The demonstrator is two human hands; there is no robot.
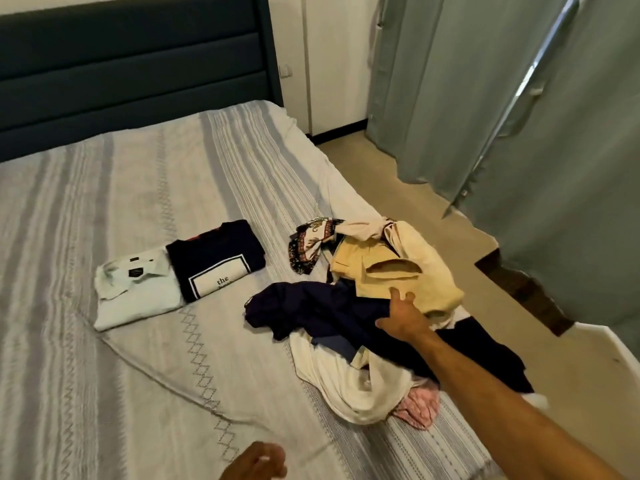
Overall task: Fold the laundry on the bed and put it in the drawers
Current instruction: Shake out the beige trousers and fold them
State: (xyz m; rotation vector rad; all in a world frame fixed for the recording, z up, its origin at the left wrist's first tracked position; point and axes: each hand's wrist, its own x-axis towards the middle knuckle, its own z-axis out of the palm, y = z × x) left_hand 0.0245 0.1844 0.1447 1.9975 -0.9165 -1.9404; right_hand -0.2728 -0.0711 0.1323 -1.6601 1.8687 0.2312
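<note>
A heap of unfolded laundry lies at the bed's right edge: a yellow garment (pixel 398 271), a dark navy garment (pixel 318 310), a cream cloth (pixel 353 386), a patterned piece (pixel 311 244) and a pink piece (pixel 419 407). My right hand (pixel 403 315) reaches into the heap, fingers spread, touching the yellow and navy garments. Two folded items sit side by side on the bed (pixel 138 375): a pale mint shirt (pixel 138 292) and a navy T-shirt (pixel 214 261) with a white printed box. My left hand (pixel 258 462) hovers at the bottom edge, blurred, fingers loosely curled, holding nothing.
A dark blue padded headboard (pixel 131 64) stands at the back. Grey-green curtains (pixel 485 98) hang on the right over a beige floor (pixel 398 181). A white rim (pixel 606 344) of some furniture shows at the far right.
</note>
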